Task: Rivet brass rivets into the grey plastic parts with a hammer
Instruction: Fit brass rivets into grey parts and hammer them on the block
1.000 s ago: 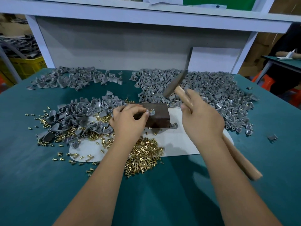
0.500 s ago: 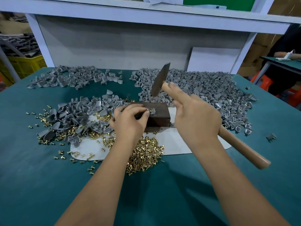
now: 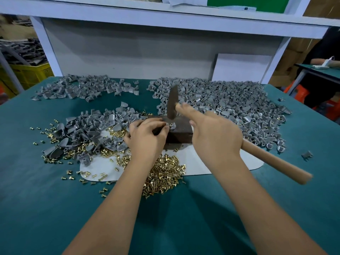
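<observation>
Head view: striking step. Left hand fingers pinch grey part on block; right hand fingers grip hammer. Next: land squarely on the rivet.

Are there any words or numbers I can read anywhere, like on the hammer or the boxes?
No readable text anywhere.
Wooden-handled hammer: no markings visible.
Dark brown block: plain.
Yellow plastic crate: a dark mark, too blurred to read.
Green board on the shelf: no words show.

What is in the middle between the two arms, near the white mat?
In the head view, a heap of brass rivets lies between the arms, partly on the white mat, partly on the green table.
</observation>
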{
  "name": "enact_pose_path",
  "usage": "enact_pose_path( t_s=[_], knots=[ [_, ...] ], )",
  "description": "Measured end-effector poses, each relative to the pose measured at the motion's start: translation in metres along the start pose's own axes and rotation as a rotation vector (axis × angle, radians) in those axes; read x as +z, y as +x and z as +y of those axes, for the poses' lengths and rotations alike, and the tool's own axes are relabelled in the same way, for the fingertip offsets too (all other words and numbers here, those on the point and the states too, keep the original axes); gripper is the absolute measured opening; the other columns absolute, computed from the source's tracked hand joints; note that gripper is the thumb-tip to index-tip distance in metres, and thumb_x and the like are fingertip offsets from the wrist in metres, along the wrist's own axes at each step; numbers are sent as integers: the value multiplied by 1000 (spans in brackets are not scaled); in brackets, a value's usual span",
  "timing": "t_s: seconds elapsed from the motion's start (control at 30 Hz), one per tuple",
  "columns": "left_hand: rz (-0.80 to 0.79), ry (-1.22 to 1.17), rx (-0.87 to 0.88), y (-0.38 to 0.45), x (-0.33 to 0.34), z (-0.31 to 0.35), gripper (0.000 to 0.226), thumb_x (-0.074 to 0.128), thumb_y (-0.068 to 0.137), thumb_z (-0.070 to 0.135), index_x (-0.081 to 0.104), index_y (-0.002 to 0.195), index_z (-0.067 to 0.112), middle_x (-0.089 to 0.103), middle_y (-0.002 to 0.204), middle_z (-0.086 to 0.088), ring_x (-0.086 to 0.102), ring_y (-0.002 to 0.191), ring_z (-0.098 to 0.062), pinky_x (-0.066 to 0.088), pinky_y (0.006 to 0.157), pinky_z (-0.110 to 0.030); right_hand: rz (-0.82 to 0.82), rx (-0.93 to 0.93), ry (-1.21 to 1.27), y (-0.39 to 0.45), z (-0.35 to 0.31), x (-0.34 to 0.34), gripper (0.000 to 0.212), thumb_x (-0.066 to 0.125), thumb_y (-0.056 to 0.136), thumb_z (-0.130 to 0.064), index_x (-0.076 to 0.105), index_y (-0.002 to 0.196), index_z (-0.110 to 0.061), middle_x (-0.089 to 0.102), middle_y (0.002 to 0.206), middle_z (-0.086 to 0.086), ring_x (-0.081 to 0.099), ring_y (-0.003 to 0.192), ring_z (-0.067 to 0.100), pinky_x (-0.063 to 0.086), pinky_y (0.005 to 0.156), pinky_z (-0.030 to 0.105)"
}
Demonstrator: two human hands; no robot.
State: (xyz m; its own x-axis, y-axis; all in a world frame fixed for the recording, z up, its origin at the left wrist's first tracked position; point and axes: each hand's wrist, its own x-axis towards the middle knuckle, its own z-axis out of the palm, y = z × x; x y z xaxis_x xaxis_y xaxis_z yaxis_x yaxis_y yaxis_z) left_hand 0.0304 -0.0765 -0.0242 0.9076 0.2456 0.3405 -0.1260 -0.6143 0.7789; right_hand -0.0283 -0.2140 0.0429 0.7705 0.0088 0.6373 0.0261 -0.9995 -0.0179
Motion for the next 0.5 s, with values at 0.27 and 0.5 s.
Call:
enact_pose_path(
  t_s=[0.27,0.5],
  knots=[
    [-3,-16,-1,0,0,1,10,68,87,46,75,92,41,62,115,31,30,127,-13,14,90,-33,-54,-15,-13,-4,6,9,58,56,93,-24,33,136,-56,63,85,-2,58,64,25,20,48,25],
    [-12,-15,-13,0,0,0,8,68,86,46,74,91,43,61,117,31,29,128,-13,12,90,-31,5,-10,-24,-6,5,8,57,63,88,-23,43,132,-53,61,74,-3,47,52,22,14,45,21]
  ],
)
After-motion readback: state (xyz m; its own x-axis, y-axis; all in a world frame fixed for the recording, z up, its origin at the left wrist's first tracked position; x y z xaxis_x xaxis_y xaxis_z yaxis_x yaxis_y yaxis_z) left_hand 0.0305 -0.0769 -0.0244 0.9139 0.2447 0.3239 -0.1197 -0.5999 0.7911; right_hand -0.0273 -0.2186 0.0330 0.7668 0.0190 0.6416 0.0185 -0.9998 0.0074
